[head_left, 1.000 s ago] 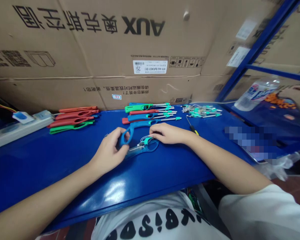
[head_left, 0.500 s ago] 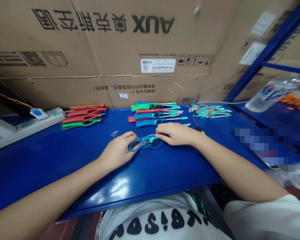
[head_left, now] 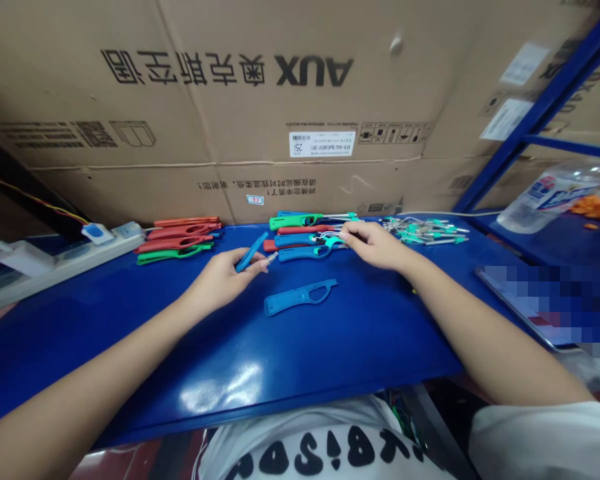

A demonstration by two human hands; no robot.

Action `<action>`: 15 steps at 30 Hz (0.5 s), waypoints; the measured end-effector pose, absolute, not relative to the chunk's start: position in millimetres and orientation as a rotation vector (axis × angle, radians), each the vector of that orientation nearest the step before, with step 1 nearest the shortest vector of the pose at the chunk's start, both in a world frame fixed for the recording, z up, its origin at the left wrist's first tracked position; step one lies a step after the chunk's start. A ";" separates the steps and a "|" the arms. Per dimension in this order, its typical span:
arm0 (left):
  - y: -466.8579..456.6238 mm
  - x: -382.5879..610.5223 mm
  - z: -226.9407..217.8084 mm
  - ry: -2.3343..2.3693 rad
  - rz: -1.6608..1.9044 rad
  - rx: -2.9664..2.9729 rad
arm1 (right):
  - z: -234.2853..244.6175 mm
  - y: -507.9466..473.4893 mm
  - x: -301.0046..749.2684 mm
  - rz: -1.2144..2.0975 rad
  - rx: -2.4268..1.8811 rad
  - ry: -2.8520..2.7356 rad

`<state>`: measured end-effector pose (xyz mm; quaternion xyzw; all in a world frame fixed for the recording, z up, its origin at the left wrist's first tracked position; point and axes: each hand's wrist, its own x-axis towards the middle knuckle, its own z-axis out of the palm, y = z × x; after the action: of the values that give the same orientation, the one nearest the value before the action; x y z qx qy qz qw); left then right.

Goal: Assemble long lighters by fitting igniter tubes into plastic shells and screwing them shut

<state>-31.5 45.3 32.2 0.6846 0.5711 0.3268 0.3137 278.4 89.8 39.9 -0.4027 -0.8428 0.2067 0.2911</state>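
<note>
My left hand (head_left: 230, 275) is closed around a blue lighter casing half (head_left: 253, 251), which tilts up between its fingers. From the same hand a small metallic piece (head_left: 273, 257) sticks out near the thumb tip. Another blue lighter casing half (head_left: 300, 299) lies on the table just in front, apart from both hands. With fingertips pinched, my right hand (head_left: 373, 245) holds a turquoise part with thin white wires (head_left: 334, 240) above a row of lighters. In that row are a green lighter (head_left: 295, 221) and a blue lighter (head_left: 297, 254), with metal tubes pointing right.
Several red and green casings (head_left: 180, 235) are stacked at the back left, beside a white power strip (head_left: 125, 240). Wired metal tubes with turquoise ends (head_left: 430, 231) lie at the back right. A plastic bottle (head_left: 545, 197) and a tablet-like device (head_left: 520, 307) are farther right. Cardboard (head_left: 220, 133) stands behind.
My hands have moved apart, the left to the left and the right to the right and farther back. The blue casing they held together is separated; one half lies on the table.
</note>
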 end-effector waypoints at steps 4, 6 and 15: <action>22.8 -1.6 30.1 1.278 0.946 1.344 | 34.8 63.7 241.4 0.885 -1.015 -2.113; 11.2 11.7 27.6 1.169 0.987 1.162 | 31.3 45.7 220.8 0.921 -1.045 -2.126; 0.3 25.1 18.3 1.224 0.969 1.098 | 21.1 18.2 192.7 0.823 -1.300 -2.096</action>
<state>25.1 0.3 18.3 0.4692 0.5233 0.4142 0.5783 192.7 18.2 21.1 -0.4818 -0.7768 0.3049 0.2672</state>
